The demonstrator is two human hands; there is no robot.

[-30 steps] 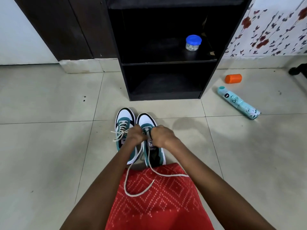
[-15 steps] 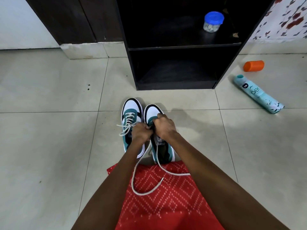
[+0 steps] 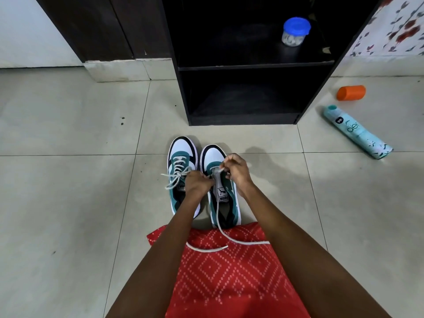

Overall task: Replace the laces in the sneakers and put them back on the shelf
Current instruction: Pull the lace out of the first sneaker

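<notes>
Two white, teal and black sneakers stand side by side on the tiled floor, toes toward the shelf. The left sneaker (image 3: 181, 157) is laced and tied. On the right sneaker (image 3: 212, 154) a loose white lace (image 3: 221, 232) runs from the lowest eyelets and trails back over my red patterned garment. My right hand (image 3: 236, 171) pinches the lace near the front eyelets. My left hand (image 3: 197, 183) is curled at the eyelets on the shoe's left side, and I cannot see what its fingers grip. The black shelf unit (image 3: 252, 65) stands just beyond the shoes.
A jar with a blue lid (image 3: 294, 32) sits on the upper shelf board; the bottom compartment holds nothing. On the floor to the right lie an orange cap (image 3: 351, 92) and a teal spray can (image 3: 358, 131). A dark door frame stands at the back left.
The view has tilted down and closer. My right hand has lifted slightly and drawn the lace up at the front eyelets; the trailing lace on my lap has shortened a little.
</notes>
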